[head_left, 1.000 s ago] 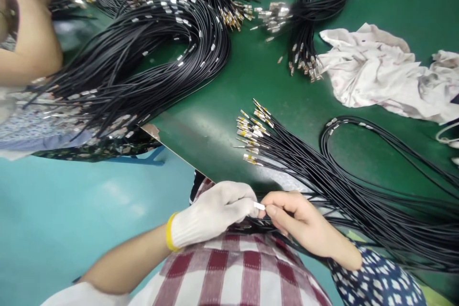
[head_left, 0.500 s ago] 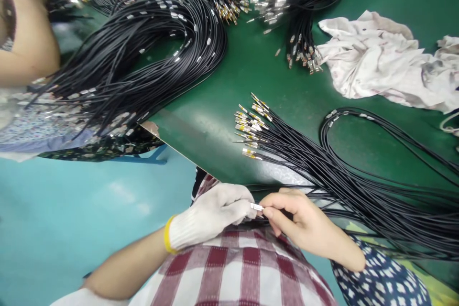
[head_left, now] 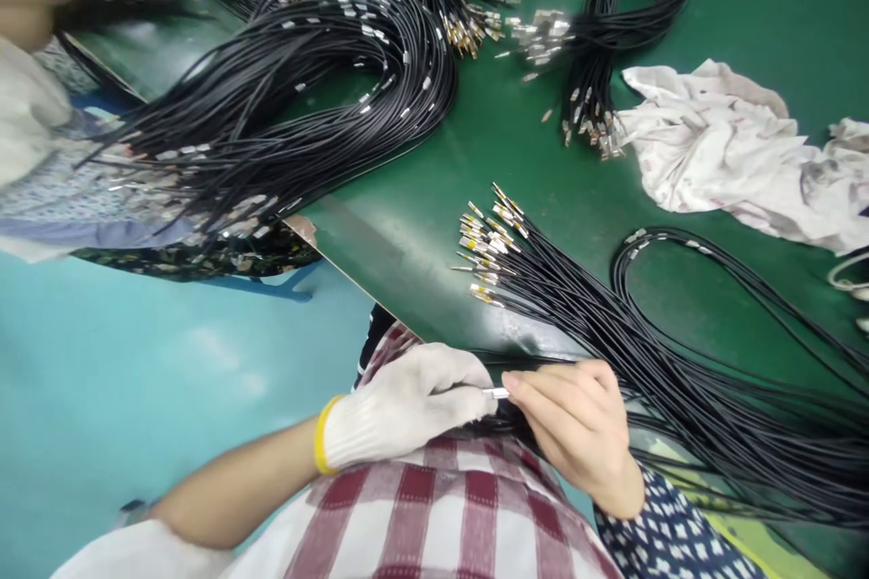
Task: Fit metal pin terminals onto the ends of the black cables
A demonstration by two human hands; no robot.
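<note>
My left hand, in a white knit glove with a yellow cuff, pinches a small silvery cable connector over my lap. From the other side, the bare fingertips of my right hand close on the connector's right end. Most of the connector is covered by fingers, and its cable is hard to make out. Dark cables run beneath both hands. Just beyond them a bundle of black cables lies on the green table, its metal and yellow tips pointing left.
A large looped cable bundle hangs over the table edge at the left, beside a co-worker's sleeve. A smaller coil lies at the back. White stained cloth lies crumpled at the right.
My right hand has turned, its knuckles now facing up and its fingers together on the connector. The view has shifted slightly. At the left, the co-worker's arm has moved.
</note>
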